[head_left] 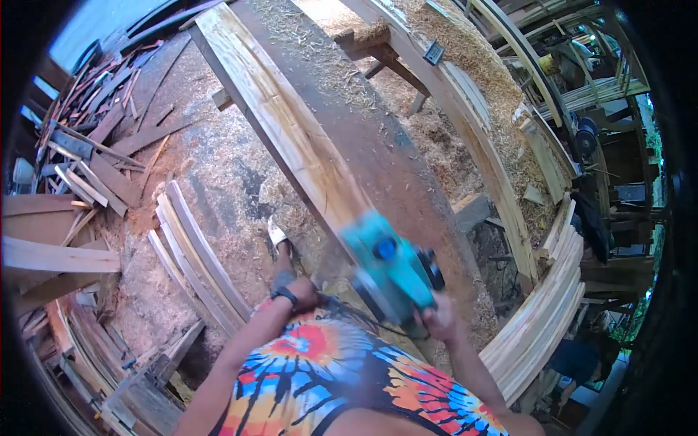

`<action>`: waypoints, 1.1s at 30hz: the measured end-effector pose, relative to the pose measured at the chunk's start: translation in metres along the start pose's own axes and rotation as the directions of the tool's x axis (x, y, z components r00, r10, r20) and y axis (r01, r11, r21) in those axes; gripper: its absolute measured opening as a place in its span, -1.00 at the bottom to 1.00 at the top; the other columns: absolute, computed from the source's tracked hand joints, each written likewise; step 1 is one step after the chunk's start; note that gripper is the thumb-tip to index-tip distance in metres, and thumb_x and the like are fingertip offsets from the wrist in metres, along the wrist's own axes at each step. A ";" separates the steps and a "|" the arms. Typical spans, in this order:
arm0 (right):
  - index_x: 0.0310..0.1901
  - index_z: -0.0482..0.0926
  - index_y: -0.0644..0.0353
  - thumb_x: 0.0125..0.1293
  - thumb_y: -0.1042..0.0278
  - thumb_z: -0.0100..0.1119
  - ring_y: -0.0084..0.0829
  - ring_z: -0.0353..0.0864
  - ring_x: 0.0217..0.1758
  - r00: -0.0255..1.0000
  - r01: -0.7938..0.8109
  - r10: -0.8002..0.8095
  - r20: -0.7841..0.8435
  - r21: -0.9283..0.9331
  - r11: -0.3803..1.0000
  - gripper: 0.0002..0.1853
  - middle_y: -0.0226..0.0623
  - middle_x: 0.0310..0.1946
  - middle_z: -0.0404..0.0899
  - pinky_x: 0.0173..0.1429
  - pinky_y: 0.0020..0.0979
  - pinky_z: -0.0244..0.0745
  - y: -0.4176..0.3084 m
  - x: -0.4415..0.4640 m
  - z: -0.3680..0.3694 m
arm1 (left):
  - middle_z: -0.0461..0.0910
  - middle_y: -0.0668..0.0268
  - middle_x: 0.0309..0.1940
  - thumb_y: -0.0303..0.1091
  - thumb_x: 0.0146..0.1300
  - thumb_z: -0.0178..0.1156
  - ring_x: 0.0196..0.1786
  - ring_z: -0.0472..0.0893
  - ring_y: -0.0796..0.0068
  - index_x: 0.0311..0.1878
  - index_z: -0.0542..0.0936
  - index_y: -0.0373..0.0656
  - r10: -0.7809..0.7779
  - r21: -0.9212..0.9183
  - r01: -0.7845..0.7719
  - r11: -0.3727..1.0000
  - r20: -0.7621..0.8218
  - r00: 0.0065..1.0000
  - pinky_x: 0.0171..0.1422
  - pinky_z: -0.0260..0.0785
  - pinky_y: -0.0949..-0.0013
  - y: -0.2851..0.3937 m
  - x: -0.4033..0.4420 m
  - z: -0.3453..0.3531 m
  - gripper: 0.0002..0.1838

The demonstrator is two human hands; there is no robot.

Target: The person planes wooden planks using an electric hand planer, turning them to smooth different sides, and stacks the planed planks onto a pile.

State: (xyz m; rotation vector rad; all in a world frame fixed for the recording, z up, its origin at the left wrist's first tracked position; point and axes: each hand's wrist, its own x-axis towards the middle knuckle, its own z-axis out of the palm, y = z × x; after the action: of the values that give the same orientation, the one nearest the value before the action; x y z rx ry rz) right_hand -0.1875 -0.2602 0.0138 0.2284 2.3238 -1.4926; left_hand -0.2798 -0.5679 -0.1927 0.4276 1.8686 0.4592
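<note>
A teal electric hand planer point(409, 272) rests on the near end of a long wooden plank point(298, 138), blurred a little at its front. My right hand point(440, 318) is wrapped round the planer's rear handle. Close to my body, left of the planer, my left hand point(305, 296) is curled closed, with a dark watch point(285, 294) on its wrist. What it holds, if anything, is hidden. A dark cord point(367, 314) runs between that hand and the planer. The plank lies lengthwise on a long brown work surface point(392, 145).
Curved wooden strips point(200, 251) stand to the left, and more are stacked point(542, 312) at the right. Scrap wood point(109, 138) covers the far left. Shavings point(211, 160) litter the ground. A long beam point(465, 131) runs along the right. Another person point(582, 360) is at lower right.
</note>
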 end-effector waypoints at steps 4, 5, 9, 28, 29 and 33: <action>-0.12 0.59 0.27 -0.04 -0.78 0.09 -0.60 0.50 -0.56 0.968 -0.248 0.248 0.022 0.171 0.954 0.02 -0.48 -0.59 0.51 -0.50 -0.50 0.34 0.082 -0.089 -0.010 | 0.72 -0.08 -0.29 0.06 0.18 0.18 -0.18 0.74 -0.02 -0.31 0.75 -0.26 0.389 0.238 -0.424 0.874 0.181 0.903 -0.05 0.56 0.03 -0.019 0.084 0.098 -0.51; -0.12 0.59 0.27 -0.06 -0.78 0.11 -0.60 0.50 -0.56 0.973 -0.232 0.231 0.026 0.163 0.959 0.02 -0.48 -0.59 0.51 -0.50 -0.51 0.35 0.086 -0.088 -0.010 | 0.72 -0.06 -0.31 0.08 0.20 0.16 -0.20 0.74 -0.03 -0.34 0.76 -0.25 0.509 0.338 -0.586 0.736 0.293 0.809 -0.07 0.56 0.03 -0.012 0.084 0.097 -0.49; -0.11 0.59 0.27 -0.07 -0.72 0.22 -0.63 0.50 -0.56 0.984 -0.178 0.173 0.049 0.128 0.976 -0.01 -0.49 -0.58 0.51 -0.50 -0.55 0.37 0.062 -0.062 -0.015 | 0.72 -0.06 -0.29 0.16 0.25 0.13 -0.19 0.73 -0.02 -0.35 0.76 -0.25 0.353 0.203 -0.370 0.907 0.113 0.929 -0.06 0.55 0.04 -0.011 0.059 0.077 -0.43; -0.32 0.52 0.23 0.36 -0.36 0.16 -0.68 0.36 -0.50 0.997 0.043 -0.051 0.056 0.127 0.991 -0.36 -0.50 -0.62 0.40 -0.45 -0.45 0.32 -0.168 0.301 0.059 | 0.64 -0.12 -0.13 -0.37 0.24 0.08 0.07 0.63 -0.08 -0.07 0.61 -0.36 0.035 -0.348 -0.210 0.914 -0.447 0.894 0.18 0.43 0.09 -0.150 0.101 -0.054 -0.70; -0.32 0.53 0.22 0.37 -0.35 0.16 -0.69 0.35 -0.50 0.997 0.036 -0.044 0.058 0.131 0.991 -0.38 -0.52 -0.62 0.40 -0.45 -0.46 0.32 -0.184 0.324 0.064 | 0.61 -0.11 -0.09 -0.40 0.24 0.08 0.10 0.61 -0.08 -0.03 0.59 -0.37 0.017 -0.365 -0.233 0.901 -0.509 0.861 0.20 0.42 0.10 -0.155 0.102 -0.065 -0.70; -0.28 0.55 0.17 0.41 -0.28 0.16 -0.74 0.33 -0.54 0.997 0.028 -0.042 0.072 0.198 0.980 -0.45 -0.57 -0.63 0.40 -0.50 -0.51 0.26 -0.242 0.417 0.087 | 0.56 -0.07 0.00 -0.46 0.25 0.07 0.18 0.56 -0.10 0.06 0.54 -0.37 -0.067 -0.553 -0.308 0.775 -0.555 0.829 0.22 0.41 0.11 -0.162 0.094 -0.128 -0.66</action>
State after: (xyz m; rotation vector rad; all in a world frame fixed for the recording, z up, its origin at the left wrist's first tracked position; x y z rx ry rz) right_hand -0.6312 -0.4674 0.0234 0.1799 2.1324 -1.7199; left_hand -0.4431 -0.6731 -0.3100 -0.0568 2.0804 1.3757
